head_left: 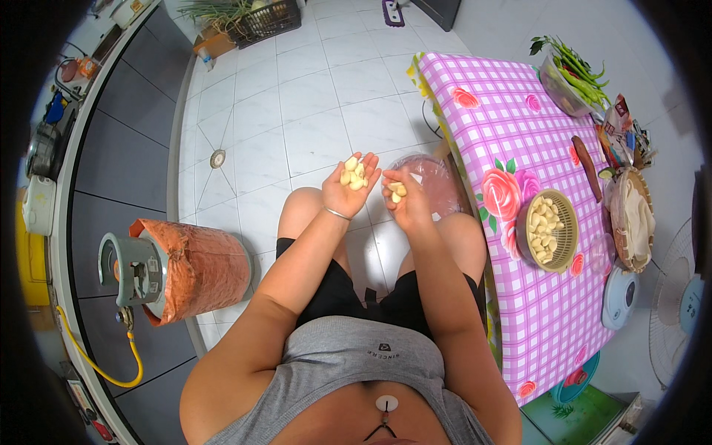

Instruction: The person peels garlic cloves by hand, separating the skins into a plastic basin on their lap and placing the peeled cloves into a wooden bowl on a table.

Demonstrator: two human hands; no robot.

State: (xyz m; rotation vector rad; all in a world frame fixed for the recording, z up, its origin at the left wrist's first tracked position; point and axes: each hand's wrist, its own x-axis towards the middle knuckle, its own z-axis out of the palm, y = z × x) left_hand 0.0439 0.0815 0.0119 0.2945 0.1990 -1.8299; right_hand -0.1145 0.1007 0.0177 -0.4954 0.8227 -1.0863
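Garlic cloves point(354, 175) lie in your left grip point(339, 196) and right grip point(414, 201), mid-frame; at frame right, the worktop point(552, 337) bears a clove-filled basket point(569, 231); left, a gas cylinder point(154, 273) stands.

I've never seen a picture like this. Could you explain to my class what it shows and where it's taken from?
There is no machine here: a person works barehanded. The camera is worn on the head and looks down; its wide fisheye lens bends straight edges. The left hand, palm up, holds what look like peeled garlic cloves; the right hand cups a smaller group. On the person's right, a table under a pink-checked cloth bears, among other things, a tan basket of similar cloves and a bowl of green peppers.
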